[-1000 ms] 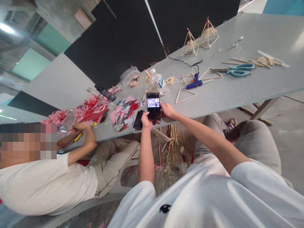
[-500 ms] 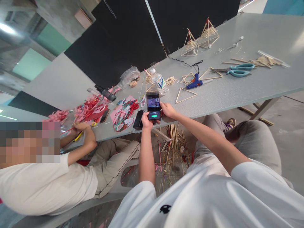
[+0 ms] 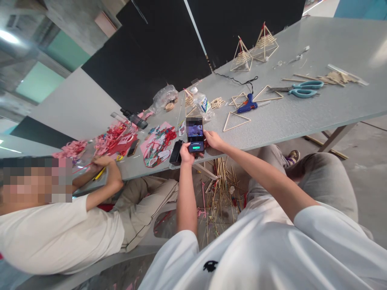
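Note:
A smartphone [image 3: 196,135] with a lit screen and a green button is held upright at the table's near edge. My left hand [image 3: 186,154] grips its lower left corner, thumb along the front. My right hand [image 3: 212,139] closes on its right side; the fingers behind the phone are partly hidden. Just left of the phone lies a black case-like object [image 3: 176,153]. Behind it stands a clear plastic bottle [image 3: 202,102] with a blue and green label. To the right are a triangle of thin wooden sticks [image 3: 237,122] and a blue glue gun [image 3: 248,104].
On the grey table [image 3: 317,106] lie teal-handled scissors [image 3: 305,88] and loose wooden sticks [image 3: 338,78]. Two stick pyramids [image 3: 242,56] stand at the back. Leftward are red and pink ribbons [image 3: 113,137]. A co-worker [image 3: 60,235] sits at left, and sticks [image 3: 222,177] fill the floor below.
Both my hands and the phone stay practically still. The co-worker's head has shifted slightly at the left.

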The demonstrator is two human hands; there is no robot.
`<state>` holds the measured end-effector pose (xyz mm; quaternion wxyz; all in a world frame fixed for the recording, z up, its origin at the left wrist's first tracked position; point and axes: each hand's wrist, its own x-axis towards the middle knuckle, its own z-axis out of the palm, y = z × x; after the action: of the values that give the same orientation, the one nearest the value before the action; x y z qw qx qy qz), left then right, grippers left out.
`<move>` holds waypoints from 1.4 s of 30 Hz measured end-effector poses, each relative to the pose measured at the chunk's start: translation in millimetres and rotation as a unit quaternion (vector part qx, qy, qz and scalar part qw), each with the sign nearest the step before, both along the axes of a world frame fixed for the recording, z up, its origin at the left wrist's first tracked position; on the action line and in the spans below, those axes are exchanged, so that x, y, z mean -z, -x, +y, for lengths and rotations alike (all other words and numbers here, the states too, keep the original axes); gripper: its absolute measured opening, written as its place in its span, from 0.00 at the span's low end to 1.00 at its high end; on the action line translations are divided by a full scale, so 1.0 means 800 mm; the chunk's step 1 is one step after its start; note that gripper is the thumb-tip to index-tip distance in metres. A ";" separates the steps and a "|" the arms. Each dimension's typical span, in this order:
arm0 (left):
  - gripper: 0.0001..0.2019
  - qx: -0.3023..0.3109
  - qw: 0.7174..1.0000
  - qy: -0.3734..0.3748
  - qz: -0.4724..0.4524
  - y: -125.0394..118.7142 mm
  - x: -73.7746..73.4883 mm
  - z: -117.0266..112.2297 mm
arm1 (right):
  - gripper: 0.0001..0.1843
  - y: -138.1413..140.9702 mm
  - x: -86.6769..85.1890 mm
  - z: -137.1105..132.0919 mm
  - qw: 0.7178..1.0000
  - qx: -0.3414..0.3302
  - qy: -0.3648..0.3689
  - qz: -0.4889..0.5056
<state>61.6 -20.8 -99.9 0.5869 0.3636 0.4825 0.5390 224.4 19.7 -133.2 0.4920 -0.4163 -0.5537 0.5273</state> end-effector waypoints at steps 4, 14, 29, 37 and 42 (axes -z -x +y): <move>0.15 0.000 1.000 -0.009 0.005 0.000 0.002 0.002 | 0.29 0.000 0.001 0.001 1.000 -0.002 -0.002 -0.002; 0.12 -0.009 0.999 -0.043 0.019 0.000 0.011 -0.002 | 0.30 -0.002 -0.004 -0.003 1.000 0.003 0.000 -0.005; 0.22 0.009 1.000 -0.008 -0.019 0.000 0.002 -0.001 | 0.31 -0.006 -0.015 -0.013 1.000 -0.002 0.009 0.000; 0.20 0.005 1.000 -0.005 -0.021 -0.004 -0.002 -0.002 | 0.30 -0.006 -0.014 -0.011 1.000 0.003 0.007 -0.003; 0.20 0.002 1.000 -0.002 -0.025 -0.005 -0.005 -0.004 | 0.30 -0.007 -0.015 -0.013 1.000 0.002 0.005 -0.008</move>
<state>65.5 -23.9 -96.0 0.5988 0.3522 0.4663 0.5477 229.8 9.2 -121.0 0.4866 -0.4239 -0.5544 0.5255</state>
